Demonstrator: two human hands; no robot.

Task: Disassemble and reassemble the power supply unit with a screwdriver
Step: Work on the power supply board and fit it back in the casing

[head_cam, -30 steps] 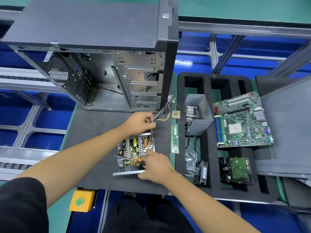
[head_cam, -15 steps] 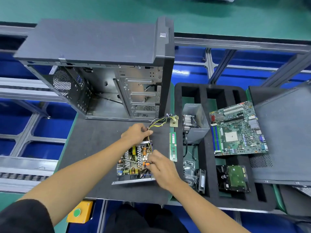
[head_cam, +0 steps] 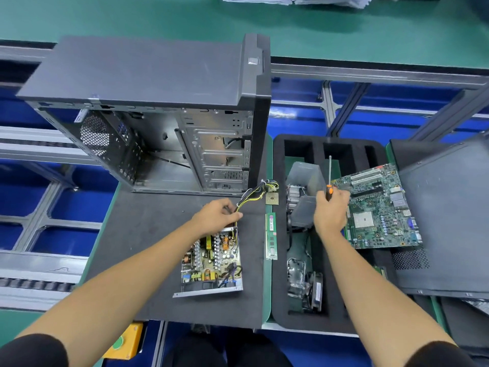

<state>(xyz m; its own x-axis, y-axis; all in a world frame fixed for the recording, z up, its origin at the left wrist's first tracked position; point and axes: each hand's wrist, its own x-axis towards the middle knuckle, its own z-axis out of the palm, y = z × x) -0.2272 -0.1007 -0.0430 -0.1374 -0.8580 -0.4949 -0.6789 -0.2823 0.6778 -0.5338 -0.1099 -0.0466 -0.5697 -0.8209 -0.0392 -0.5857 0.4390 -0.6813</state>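
Observation:
The power supply unit (head_cam: pixel 211 260) lies opened on the grey mat, its circuit board bare in a metal base. Its cable bundle (head_cam: pixel 258 193) runs up and right from the far end. My left hand (head_cam: pixel 217 215) grips those cables just above the unit. My right hand (head_cam: pixel 330 210) holds an orange-and-black screwdriver (head_cam: pixel 329 178) upright over the foam tray, shaft pointing up. The grey metal cover (head_cam: pixel 307 192) of the unit stands in the tray right beside that hand.
An open PC case (head_cam: pixel 164 128) stands behind the mat. The black foam tray (head_cam: pixel 277 260) holds a motherboard (head_cam: pixel 378 207), heatsink, fan and drive. A RAM stick (head_cam: pixel 271 235) and a CPU (head_cam: pixel 272 199) lie between mat and tray. A side panel (head_cam: pixel 449 213) is at right.
My right hand has lifted the screwdriver off the power supply board and carried it right, over the foam tray. My left hand has stayed on the cables.

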